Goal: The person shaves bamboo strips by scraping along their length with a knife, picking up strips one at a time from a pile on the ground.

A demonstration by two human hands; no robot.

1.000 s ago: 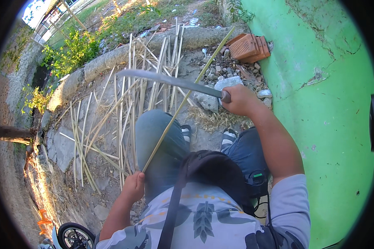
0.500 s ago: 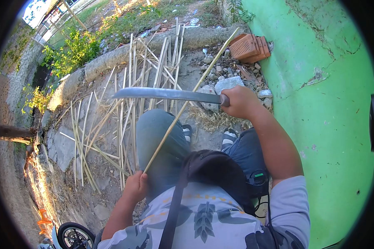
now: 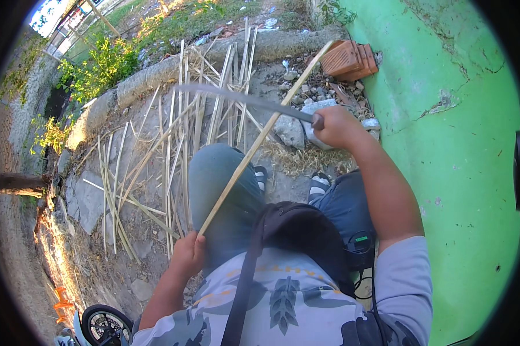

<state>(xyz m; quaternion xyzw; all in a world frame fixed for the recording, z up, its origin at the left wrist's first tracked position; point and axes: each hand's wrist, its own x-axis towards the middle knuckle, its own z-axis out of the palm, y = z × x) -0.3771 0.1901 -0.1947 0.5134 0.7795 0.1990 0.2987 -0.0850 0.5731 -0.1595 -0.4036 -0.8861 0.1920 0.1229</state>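
Observation:
My left hand (image 3: 188, 254) is closed around the lower end of a long bamboo strip (image 3: 239, 167), beside my left knee. From there the strip slants up and to the right, over my knee, toward the red bricks. My right hand (image 3: 342, 128) grips the handle of a machete (image 3: 254, 102), whose long blade points left and is blurred toward its tip. In this view the blade crosses the upper part of the strip; whether it touches the strip I cannot tell. Many split bamboo strips (image 3: 182, 138) lie loosely in a crisscross heap on the ground ahead of me and to the left.
A cracked green wall (image 3: 444, 190) runs along my right side. Stone rubble (image 3: 288, 131) and hollow red bricks (image 3: 347, 60) sit at its far end. A low concrete curb (image 3: 147, 81) lies beyond the strips. A motorcycle wheel (image 3: 105, 326) shows at the lower left.
The blade has tilted, its tip swinging up and right, and its handle has shifted slightly right. The held strip shows a wider face. My left hand has stayed nearly in place.

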